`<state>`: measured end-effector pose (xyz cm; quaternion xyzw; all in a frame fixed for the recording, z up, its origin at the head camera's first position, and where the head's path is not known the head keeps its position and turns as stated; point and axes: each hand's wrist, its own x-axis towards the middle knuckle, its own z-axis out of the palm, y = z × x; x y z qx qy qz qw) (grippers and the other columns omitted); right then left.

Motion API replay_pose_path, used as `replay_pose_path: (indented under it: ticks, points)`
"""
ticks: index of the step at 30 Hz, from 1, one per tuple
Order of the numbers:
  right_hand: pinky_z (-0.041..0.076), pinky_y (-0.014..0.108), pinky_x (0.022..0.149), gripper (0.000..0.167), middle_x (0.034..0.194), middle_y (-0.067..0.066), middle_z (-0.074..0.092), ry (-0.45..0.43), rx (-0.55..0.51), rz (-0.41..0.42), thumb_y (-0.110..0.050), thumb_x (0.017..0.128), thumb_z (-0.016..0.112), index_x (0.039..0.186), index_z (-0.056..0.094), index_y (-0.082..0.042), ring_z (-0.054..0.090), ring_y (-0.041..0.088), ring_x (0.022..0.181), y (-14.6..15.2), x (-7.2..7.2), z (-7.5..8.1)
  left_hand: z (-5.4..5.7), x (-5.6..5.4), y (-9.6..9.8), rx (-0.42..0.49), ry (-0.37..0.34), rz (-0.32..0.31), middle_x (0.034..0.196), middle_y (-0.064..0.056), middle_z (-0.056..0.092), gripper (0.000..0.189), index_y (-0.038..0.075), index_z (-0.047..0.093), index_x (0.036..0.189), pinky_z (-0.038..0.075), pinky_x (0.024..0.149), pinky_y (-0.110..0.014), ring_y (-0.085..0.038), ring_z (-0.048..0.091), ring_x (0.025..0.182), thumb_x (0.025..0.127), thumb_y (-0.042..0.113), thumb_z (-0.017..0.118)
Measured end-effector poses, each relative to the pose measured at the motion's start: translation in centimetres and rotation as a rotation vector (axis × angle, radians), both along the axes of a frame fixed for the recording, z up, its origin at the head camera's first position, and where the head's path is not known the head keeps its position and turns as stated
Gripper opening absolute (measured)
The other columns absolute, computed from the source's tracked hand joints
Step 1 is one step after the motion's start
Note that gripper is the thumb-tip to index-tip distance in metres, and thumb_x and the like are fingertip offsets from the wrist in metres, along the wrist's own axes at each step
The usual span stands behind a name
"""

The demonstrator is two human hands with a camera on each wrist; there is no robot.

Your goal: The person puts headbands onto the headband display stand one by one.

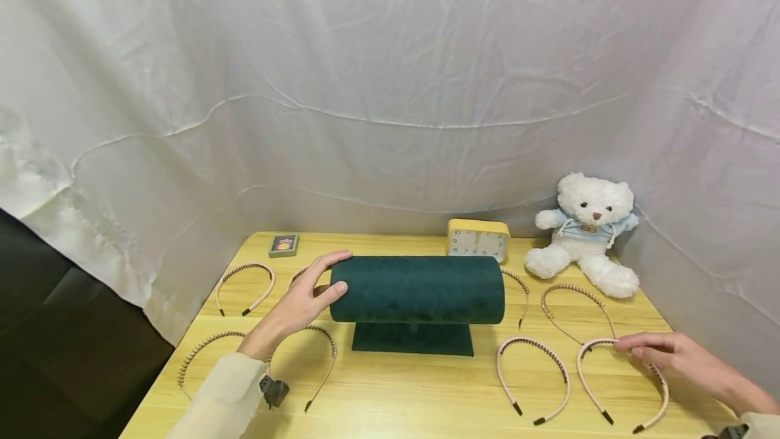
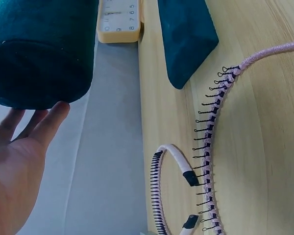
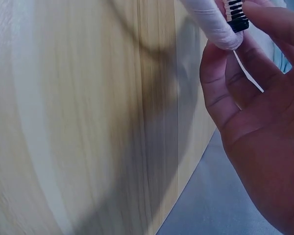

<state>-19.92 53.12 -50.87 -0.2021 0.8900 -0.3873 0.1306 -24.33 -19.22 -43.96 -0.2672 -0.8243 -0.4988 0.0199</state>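
A dark teal velvet roll (image 1: pixel 420 290) lies level on a flat matching base (image 1: pixel 414 341) in the middle of the table. My left hand (image 1: pixel 307 300) touches the roll's left end with extended fingers; in the left wrist view the fingertips are right at its round edge. At the front right, my right hand (image 1: pixel 676 354) pinches a pale pink headband (image 1: pixel 665 395) at the top of its arch. The right wrist view shows the white-pink band (image 3: pixel 210 24) between thumb and fingers, with dark comb teeth along its inside.
Several more headbands lie around the roll, including one (image 1: pixel 500 374) beside the held one and one (image 1: pixel 334 351) front left. Along the back stand a small grey box (image 1: pixel 283 245), a yellow clock (image 1: pixel 478 239) and a white teddy bear (image 1: pixel 588 229). Pale curtains (image 1: pixel 390 87) enclose the table.
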Motion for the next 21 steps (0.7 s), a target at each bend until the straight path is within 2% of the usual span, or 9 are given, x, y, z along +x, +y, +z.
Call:
replay_pose_path:
  ticks: [6, 11, 17, 21]
  points:
    - [0.055, 0.013, 0.088, 0.033, 0.135, -0.029, 0.070, 0.013, -0.030, 0.029, 0.000, 0.113, 0.050, 0.137, 0.073, 0.000, 0.063, -0.013, 0.117, 0.3, -0.1, -0.2, -0.1, 0.0, 0.0, 0.018, -0.007, -0.002, 0.174, -0.005, 0.040, 0.055, 0.032, 0.044, 0.165, 0.043, 0.120, -0.070, -0.040, 0.033, 0.162, 0.113, 0.028, 0.061]
    - [0.057, 0.015, 0.087, 0.036, 0.136, -0.026, 0.072, -0.021, -0.077, 0.062, 0.001, 0.114, 0.048, 0.140, 0.071, 0.000, 0.066, -0.009, 0.116, 0.4, -0.2, -0.2, -0.1, 0.0, 0.0, 0.024, -0.001, -0.004, 0.173, -0.006, 0.040, 0.055, 0.030, 0.045, 0.165, 0.043, 0.119, -0.070, -0.041, 0.034, 0.162, 0.113, 0.027, 0.061]
    - [0.059, 0.021, 0.087, 0.038, 0.131, -0.025, 0.073, -0.147, -0.099, 0.056, -0.004, 0.117, 0.043, 0.145, 0.067, -0.001, 0.071, 0.000, 0.111, 0.8, -0.3, 0.6, -0.1, 0.0, 0.0, 0.027, 0.003, -0.003, 0.172, -0.007, 0.041, 0.056, 0.024, 0.045, 0.166, 0.044, 0.119, -0.071, -0.041, 0.034, 0.161, 0.113, 0.027, 0.062]
    - [0.058, 0.023, 0.082, 0.039, 0.121, -0.016, 0.076, -0.225, -0.096, 0.019, -0.008, 0.118, 0.041, 0.147, 0.067, -0.007, 0.070, 0.001, 0.106, 0.8, -0.2, 1.3, -0.1, -0.1, 0.0, 0.024, 0.002, -0.002, 0.173, -0.007, 0.041, 0.055, 0.027, 0.045, 0.165, 0.043, 0.119, -0.071, -0.041, 0.034, 0.161, 0.113, 0.027, 0.061]
